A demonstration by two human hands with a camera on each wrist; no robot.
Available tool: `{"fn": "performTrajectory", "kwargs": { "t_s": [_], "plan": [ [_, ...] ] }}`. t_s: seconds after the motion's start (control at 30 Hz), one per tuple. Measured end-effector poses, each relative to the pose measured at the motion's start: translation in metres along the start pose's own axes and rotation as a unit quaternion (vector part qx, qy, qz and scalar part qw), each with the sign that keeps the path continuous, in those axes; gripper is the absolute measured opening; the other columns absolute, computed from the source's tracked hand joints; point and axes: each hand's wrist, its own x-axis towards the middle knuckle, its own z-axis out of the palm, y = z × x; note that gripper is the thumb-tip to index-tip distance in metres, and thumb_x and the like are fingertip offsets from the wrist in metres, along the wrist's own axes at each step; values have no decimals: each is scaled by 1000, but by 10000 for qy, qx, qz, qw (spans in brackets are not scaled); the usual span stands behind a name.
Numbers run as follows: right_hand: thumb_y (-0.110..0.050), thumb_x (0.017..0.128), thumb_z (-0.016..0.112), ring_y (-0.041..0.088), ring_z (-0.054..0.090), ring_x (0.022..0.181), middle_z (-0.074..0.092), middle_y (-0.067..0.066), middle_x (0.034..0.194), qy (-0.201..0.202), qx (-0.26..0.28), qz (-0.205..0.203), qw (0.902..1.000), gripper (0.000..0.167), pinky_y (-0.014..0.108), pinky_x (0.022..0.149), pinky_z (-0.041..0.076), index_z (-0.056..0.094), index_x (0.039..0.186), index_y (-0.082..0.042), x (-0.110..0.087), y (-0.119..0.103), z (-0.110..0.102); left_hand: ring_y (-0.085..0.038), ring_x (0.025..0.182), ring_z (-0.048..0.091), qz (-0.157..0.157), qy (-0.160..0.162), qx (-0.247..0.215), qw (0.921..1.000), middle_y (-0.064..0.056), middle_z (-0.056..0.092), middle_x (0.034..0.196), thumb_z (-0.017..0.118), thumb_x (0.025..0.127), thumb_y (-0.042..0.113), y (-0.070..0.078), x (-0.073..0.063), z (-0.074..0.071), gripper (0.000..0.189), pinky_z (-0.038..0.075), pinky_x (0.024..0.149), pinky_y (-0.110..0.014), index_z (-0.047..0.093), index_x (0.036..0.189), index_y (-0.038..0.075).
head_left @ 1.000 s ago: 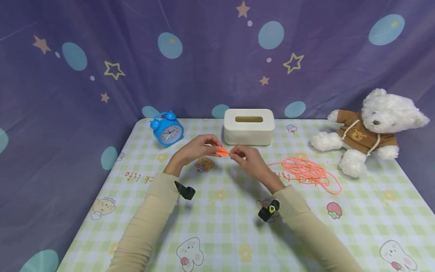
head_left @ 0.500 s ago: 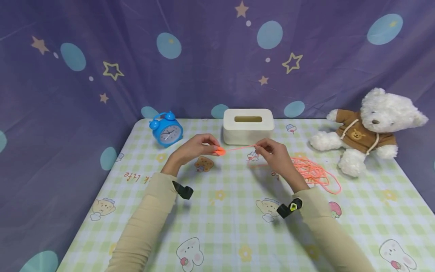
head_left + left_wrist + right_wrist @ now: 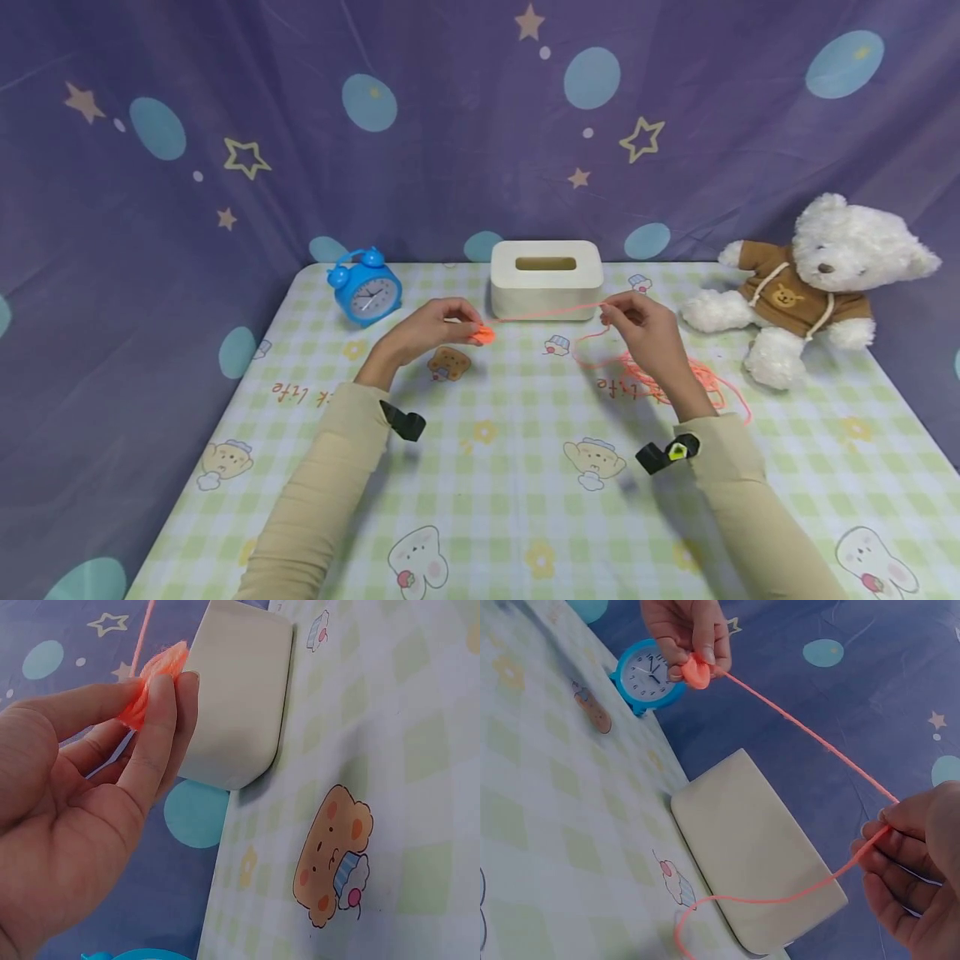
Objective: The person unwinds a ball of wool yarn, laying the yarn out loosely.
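Between thumb and fingertips, my left hand (image 3: pixel 438 327) pinches a small wound bundle of orange yarn (image 3: pixel 154 679), held above the table. A taut strand (image 3: pixel 810 735) runs from that bundle across to my right hand (image 3: pixel 645 333), whose thumb and fingers pinch it. From the right hand the yarn droops in a loose curve (image 3: pixel 750 901) toward the table. It leads to a tangled heap of the same yarn (image 3: pixel 705 379), partly hidden behind the right hand and wrist.
A cream tissue box (image 3: pixel 546 283) stands behind the strand. To its left is a blue alarm clock (image 3: pixel 367 292). At the far right sits a white teddy bear (image 3: pixel 783 283) in a brown hoodie. A green checked cloth (image 3: pixel 495 500) covers the table, with a purple curtain (image 3: pixel 450 192) behind it.
My right hand has moved right, away from the left hand, drawing a longer strand of yarn between them. The left hand stays nearly in place with the bundle.
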Motion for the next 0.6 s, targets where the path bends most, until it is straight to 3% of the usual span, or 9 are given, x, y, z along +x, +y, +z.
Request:
{"fn": "performTrajectory", "kwargs": {
  "t_s": [0.23, 0.43, 0.6],
  "plan": [
    [-33, 94, 60, 14, 65, 79, 71, 10, 91, 37, 113, 1, 9999, 24, 19, 65, 45, 67, 103, -11, -3, -4, -3, -23, 103, 66, -197, 36, -353, 9992, -16, 63, 107, 41, 104, 22, 0, 2, 1, 30, 42, 103, -52, 54, 110, -4],
    [-19, 95, 61, 22, 64, 80, 69, 15, 89, 268, 371, -245, 9987, 17, 17, 70, 45, 67, 101, -5, -7, -19, -10, -19, 97, 67, -311, 278, -452, 9981, -12, 60, 102, 43, 103, 18, -1, 3, 0, 25, 43, 103, -51, 55, 107, -3],
    [-11, 94, 60, 7, 64, 76, 65, 20, 88, 420, 740, -373, 9957, 17, 14, 72, 47, 65, 101, 4, -13, -39, -21, -21, 97, 65, -272, 359, -349, 9984, -12, 57, 104, 52, 100, 14, -2, 3, -1, 18, 44, 102, -50, 57, 106, -2]
  ]
}}
